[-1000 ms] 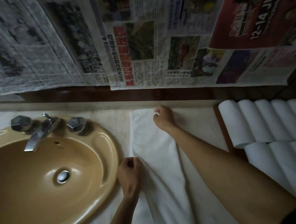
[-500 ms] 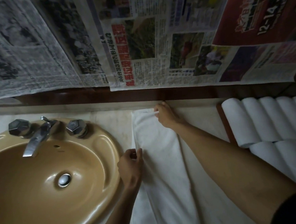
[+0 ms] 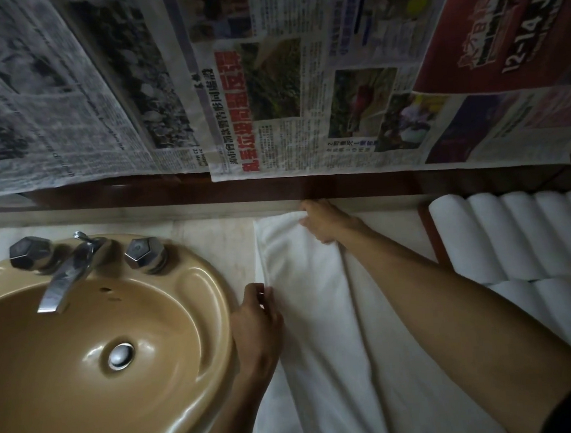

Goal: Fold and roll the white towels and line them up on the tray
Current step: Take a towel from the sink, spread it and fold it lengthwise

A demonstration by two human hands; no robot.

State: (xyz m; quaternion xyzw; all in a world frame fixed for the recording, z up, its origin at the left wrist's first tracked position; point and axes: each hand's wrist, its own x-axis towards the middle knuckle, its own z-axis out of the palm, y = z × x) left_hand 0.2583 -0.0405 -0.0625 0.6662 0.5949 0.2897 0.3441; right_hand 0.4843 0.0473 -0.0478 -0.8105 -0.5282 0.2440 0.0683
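At the left end of the pale marble counter point(image 3: 211, 241) sits the tan oval ceramic sink point(image 3: 94, 351) with its chrome faucet point(image 3: 65, 275). Just right of the sink rim, the left hand point(image 3: 256, 323) pinches the left long edge of the white terry towel point(image 3: 319, 332) between thumb and curled fingers. The towel lies flat on the counter, long axis running from the near edge to the back wall, far end touching the back ledge. The right hand point(image 3: 325, 222) grips the far end's corner; over the last second it has carried that corner back to the ledge, drawing the lengthwise fold taut. The fold appears nearly squared, with rolling not yet begun. At the right end, rolled white towels point(image 3: 515, 237) lie side by side on the dark wooden tray point(image 3: 429, 236).
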